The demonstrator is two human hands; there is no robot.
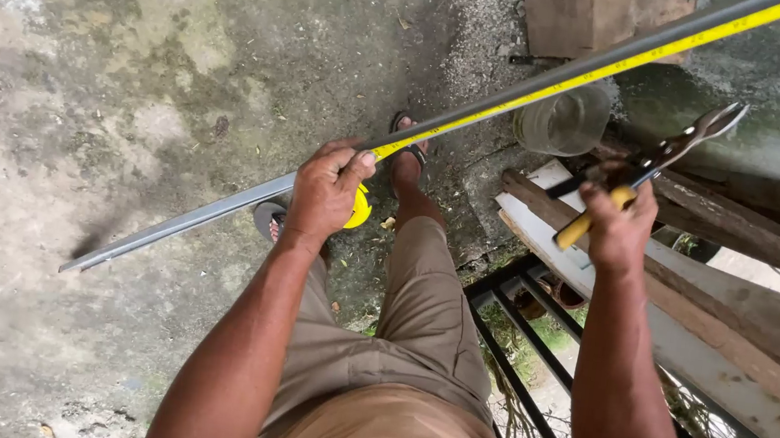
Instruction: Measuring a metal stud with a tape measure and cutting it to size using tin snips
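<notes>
My left hand (327, 190) grips a long grey metal strip (184, 220) together with a yellow tape measure case (359, 208). The yellow tape (613, 66) runs out along the strip toward the upper right. My right hand (616, 225) is raised at the right and holds metal snips (682, 145) with yellow and black handles, jaws pointing up and right, apart from the strip.
Below me is a stained concrete floor (84, 67), my legs in tan trousers and sandalled feet (408, 148). A clear plastic container (565, 122), wooden planks (742, 308), a black metal frame (526, 401) and a cardboard piece (590, 12) lie to the right.
</notes>
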